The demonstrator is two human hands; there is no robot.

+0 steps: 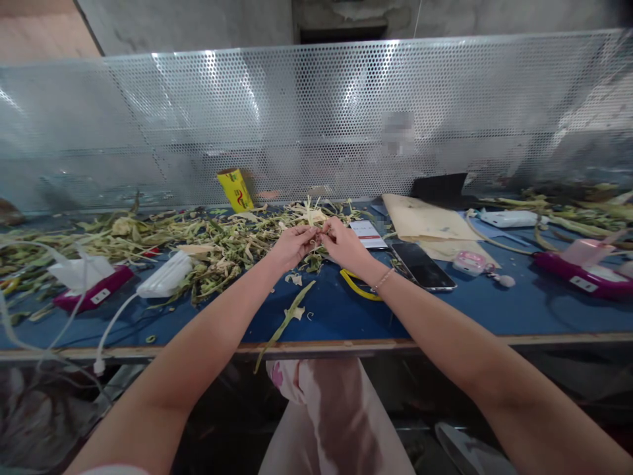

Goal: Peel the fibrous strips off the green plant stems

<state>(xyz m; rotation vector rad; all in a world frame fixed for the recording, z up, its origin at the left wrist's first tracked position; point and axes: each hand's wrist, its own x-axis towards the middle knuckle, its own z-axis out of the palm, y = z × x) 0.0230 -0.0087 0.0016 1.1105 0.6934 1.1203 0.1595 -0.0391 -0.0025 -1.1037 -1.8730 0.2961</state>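
The left hand (297, 244) and right hand (342, 245) meet at their fingertips above the table (341, 323). The fingers of both are bent in and gathered close; whether they are clamped on a scrap is too small to tell. The dried stalks (232, 241) lie in a loose heap just beyond the grip and spread away to its left, some of them showing just below the fingers. A pale tuft (310, 212) shows directly on the far side of the fingertips. A single stalk (287, 320) lies well to the near side, its tip over the table's near edge.

Right of the grip are a lit phone (364, 231), a dark phone (424, 266) and, nearer, a yellow strip (353, 284) partly behind the right forearm. Farther right lie brown paper (420, 216), a pink case (469, 262) and a purple socket (578, 284). Left, past the left forearm, are a white charger (165, 274) and another purple socket (106, 290). A yellow packet (236, 189) leans on the far side, before the mesh (316, 125).
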